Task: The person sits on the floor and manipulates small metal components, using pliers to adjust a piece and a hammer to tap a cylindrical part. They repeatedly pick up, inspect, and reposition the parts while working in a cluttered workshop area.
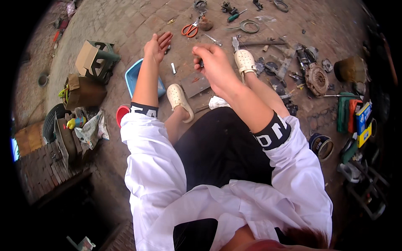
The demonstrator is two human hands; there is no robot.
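My left hand [158, 47] is raised above the brick ground beside a blue basin [132, 79], its fingers stretched out and the palm partly showing. A small dark thing peeks out by its palm edge; whether the hand touches it I cannot tell. My right hand [212, 65] is to the right, fingers curled around a small dark piece that they mostly hide. Below the hands, between my feet, lies a flat metal plate [196, 85], with a small white stick [173, 68] nearby. Ahead are orange-handled scissors [190, 30] and a hammer [261, 43].
On the right lie a rusty round clutch part [317, 79], several metal parts and a tin can [321, 146]. A green-handled screwdriver [237, 15] and a metal ring [250, 26] are farther ahead. At left stand a green stool [105, 58] and a cardboard box [86, 92].
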